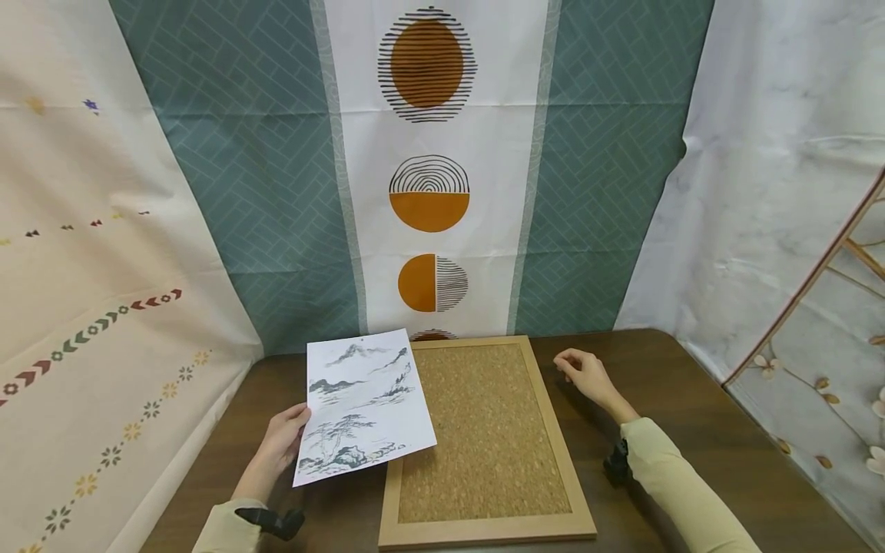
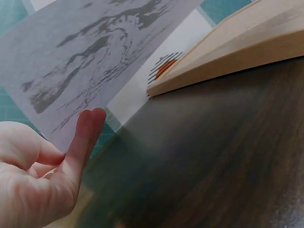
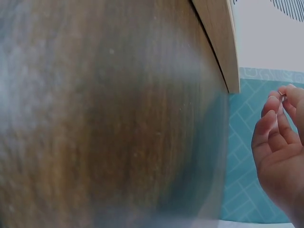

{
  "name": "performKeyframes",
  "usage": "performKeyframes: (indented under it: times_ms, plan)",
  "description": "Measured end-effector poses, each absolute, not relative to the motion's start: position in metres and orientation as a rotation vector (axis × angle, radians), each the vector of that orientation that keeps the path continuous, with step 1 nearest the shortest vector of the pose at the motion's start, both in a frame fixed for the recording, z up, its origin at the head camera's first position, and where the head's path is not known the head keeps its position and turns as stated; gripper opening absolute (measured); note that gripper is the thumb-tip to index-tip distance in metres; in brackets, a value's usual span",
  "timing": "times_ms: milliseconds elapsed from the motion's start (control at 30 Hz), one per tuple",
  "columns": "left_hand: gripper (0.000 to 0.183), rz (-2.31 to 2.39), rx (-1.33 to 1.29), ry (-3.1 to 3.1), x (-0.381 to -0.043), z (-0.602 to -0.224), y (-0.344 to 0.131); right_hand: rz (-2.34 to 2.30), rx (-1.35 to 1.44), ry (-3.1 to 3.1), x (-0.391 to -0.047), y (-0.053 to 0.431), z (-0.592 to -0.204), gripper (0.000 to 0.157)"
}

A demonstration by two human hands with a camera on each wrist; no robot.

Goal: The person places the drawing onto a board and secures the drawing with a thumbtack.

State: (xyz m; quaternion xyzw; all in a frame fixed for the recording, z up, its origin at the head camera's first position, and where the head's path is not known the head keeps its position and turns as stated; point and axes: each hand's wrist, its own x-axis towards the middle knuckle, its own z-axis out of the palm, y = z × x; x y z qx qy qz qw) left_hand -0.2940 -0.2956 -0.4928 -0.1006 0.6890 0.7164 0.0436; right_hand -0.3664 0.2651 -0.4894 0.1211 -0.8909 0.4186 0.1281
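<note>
My left hand (image 1: 280,438) pinches the left edge of a white sheet of paper (image 1: 366,407) printed with a grey ink landscape of mountains and trees. In the left wrist view the thumb and fingers of that hand close on a corner of the sheet. The paper is held up, tilted, hiding the left part of a wood-framed cork board (image 1: 491,438). Right of the board, my right hand (image 1: 586,372) hovers over the table. Between its thumb and fingertip a small shiny metal piece (image 3: 283,96) shows; its exact kind is too small to tell.
Under the board lies a dark brown wooden table (image 1: 698,430) with rounded far corners. A green and white patterned curtain (image 1: 594,153) hangs behind it, a cream cloth (image 1: 90,253) on the left and a pale floral cloth (image 1: 767,192) on the right. Dark straps sit on both wrists.
</note>
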Motion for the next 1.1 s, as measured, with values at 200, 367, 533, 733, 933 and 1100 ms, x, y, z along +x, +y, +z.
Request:
performKeyframes:
  times_ms: [200,367,533,733,933,1100]
  plan:
    - [0.048,2.216,-0.271,2.06,-0.294,-0.495,-0.291,1.279,0.353,-2.591,-0.367,0.265,-0.493,0.031]
    - [0.049,2.2,-0.25,2.067,-0.295,-0.5,-0.286,1.3,0.361,-2.599,-0.367,0.266,-0.496,0.031]
    - [0.049,2.196,-0.261,2.059,-0.296,-0.499,-0.281,1.31,0.364,-2.603,-0.367,0.265,-0.498,0.027]
    - [0.048,2.178,-0.244,2.064,-0.296,-0.499,-0.273,1.305,0.373,-2.613,-0.366,0.262,-0.499,0.025]
    - [0.05,2.19,-0.227,2.023,-0.298,-0.502,-0.266,1.327,0.418,-2.621,-0.367,0.259,-0.495,0.024]
    - [0.05,2.191,-0.202,1.986,-0.301,-0.502,-0.259,1.374,0.42,-2.637,-0.37,0.255,-0.489,0.025]
